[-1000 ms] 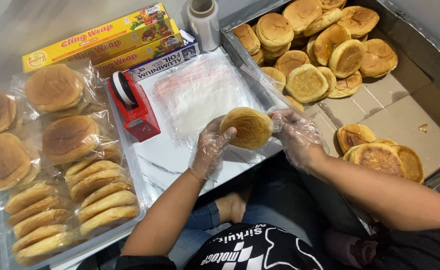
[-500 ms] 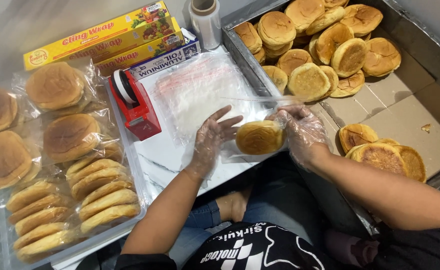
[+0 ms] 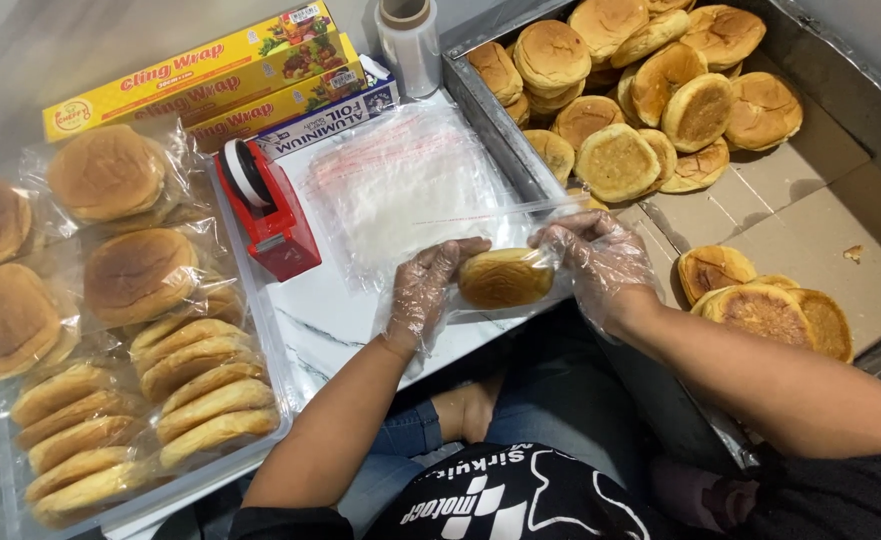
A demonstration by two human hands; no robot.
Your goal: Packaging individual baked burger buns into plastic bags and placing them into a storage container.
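Both hands are in thin clear plastic gloves here, working right at the near edge of the white marble-look tabletop (image 3: 330, 325). The left hand (image 3: 425, 290) has its fingers curled against the left end of a round golden-brown bun (image 3: 505, 277), and the right hand (image 3: 600, 262) is pinching the upper edge of a clear plastic bag (image 3: 520, 215) that sits around the bun, so both are grasping, not loose. The bun looks partly inside the bag, held just above the table edge, over the person's lap. Just behind it lies a flat stack of clear plastic bags (image 3: 400, 185), and left of that a red tape dispenser (image 3: 270, 215). Further back are long yellow cling-wrap boxes (image 3: 190, 80), a blue foil box (image 3: 330, 118) and a roll of clear film (image 3: 408, 40) standing upright. On the right, a metal tray lined with cardboard (image 3: 810, 190) holds a pile of loose unbagged buns (image 3: 640, 90). On the left, a clear plastic tray (image 3: 260, 340) is packed with already bagged buns (image 3: 140, 275).
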